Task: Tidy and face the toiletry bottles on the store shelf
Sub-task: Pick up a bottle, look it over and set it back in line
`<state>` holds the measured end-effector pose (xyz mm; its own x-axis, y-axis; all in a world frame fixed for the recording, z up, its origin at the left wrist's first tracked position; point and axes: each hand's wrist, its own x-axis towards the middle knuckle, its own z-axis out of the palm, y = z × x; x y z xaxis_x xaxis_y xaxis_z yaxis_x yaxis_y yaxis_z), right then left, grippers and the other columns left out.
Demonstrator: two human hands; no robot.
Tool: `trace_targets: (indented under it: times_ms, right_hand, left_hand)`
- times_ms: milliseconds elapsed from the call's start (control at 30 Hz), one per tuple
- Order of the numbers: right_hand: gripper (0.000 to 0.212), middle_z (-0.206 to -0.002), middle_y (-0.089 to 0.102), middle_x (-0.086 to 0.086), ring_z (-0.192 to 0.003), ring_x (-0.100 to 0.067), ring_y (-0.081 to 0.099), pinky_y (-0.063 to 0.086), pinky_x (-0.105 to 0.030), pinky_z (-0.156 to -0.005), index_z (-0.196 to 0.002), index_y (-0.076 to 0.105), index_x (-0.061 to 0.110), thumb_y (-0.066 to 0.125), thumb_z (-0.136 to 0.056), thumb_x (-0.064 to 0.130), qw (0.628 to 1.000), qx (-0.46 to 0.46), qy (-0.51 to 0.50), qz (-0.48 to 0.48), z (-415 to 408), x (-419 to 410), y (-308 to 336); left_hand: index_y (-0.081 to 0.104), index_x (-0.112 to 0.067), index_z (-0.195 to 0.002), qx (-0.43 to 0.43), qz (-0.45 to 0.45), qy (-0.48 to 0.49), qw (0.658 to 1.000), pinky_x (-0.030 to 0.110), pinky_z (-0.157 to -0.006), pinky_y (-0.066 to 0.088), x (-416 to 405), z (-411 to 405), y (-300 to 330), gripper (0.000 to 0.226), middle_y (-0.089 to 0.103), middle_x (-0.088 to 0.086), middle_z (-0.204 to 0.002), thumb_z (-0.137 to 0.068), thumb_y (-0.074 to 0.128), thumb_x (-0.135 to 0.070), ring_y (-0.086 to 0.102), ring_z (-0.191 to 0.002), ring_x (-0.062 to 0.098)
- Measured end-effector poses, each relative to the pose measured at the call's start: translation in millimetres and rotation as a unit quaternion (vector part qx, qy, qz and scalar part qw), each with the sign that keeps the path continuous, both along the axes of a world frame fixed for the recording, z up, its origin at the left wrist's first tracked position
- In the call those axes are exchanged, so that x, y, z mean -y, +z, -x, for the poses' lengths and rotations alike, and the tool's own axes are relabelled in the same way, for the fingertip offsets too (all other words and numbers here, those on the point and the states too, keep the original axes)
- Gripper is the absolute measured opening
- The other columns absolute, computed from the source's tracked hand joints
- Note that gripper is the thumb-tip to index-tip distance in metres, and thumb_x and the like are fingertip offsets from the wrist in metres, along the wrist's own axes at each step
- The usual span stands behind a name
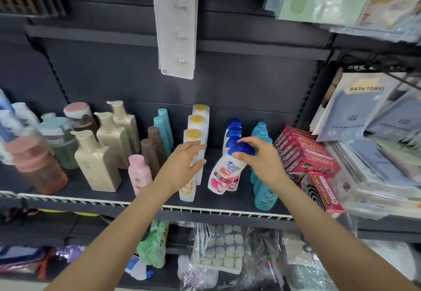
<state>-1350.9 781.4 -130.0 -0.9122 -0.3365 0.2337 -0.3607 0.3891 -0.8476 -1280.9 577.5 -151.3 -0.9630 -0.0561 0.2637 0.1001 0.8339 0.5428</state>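
Note:
My right hand (257, 159) grips the blue cap of a white shampoo bottle (224, 175) with a pink label, the front one of its row; the bottle tilts. My left hand (184, 165) lies with straight fingers against the front white bottle (188, 189) of the gold-capped row (197, 120). More blue-capped bottles (233, 131) stand behind the tilted one. A teal row (264, 195) stands to the right. On the left are a pink bottle (139, 173), brown bottles (150, 151), teal-capped bottles (163, 122) and beige pump bottles (98, 165).
The dark shelf (159, 210) has a white front rail. Red boxes (303, 156) sit right of the teal bottles, with packed bath towels (355, 108) beyond. Round-capped jars (36, 165) stand far left. Bagged goods (218, 252) fill the shelf below.

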Motion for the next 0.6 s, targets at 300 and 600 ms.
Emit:
trace_targets:
  times_ms: [300, 600]
  right_hand:
    - [0.018, -0.099, 0.07, -0.004, -0.093, -0.014, 0.067, 0.058, -0.028, -0.073, -0.103, 0.064, 0.013, 0.065, -0.085, 0.011, 0.939, 0.163, -0.019, 0.301, -10, -19, 29]
    - [0.025, -0.101, 0.071, 0.0, -0.1, -0.009, 0.065, 0.055, -0.024, -0.085, -0.115, 0.061, 0.018, 0.057, -0.091, 0.012, 0.932, 0.177, 0.013, 0.315, -14, -23, 31]
  left_hand:
    - [0.06, -0.02, -0.109, 0.181, -0.353, 0.035, 0.917, 0.034, -0.092, 0.047, -14, -2, 17, 0.042, 0.068, 0.006, -0.108, -0.096, 0.034, -0.05, 0.064, -0.098, 0.017]
    - [0.06, -0.013, -0.114, 0.174, -0.516, 0.019, 0.839, 0.024, -0.08, 0.055, -13, -5, 30, 0.041, 0.07, 0.009, -0.105, -0.093, 0.048, -0.045, 0.068, -0.092, 0.018]
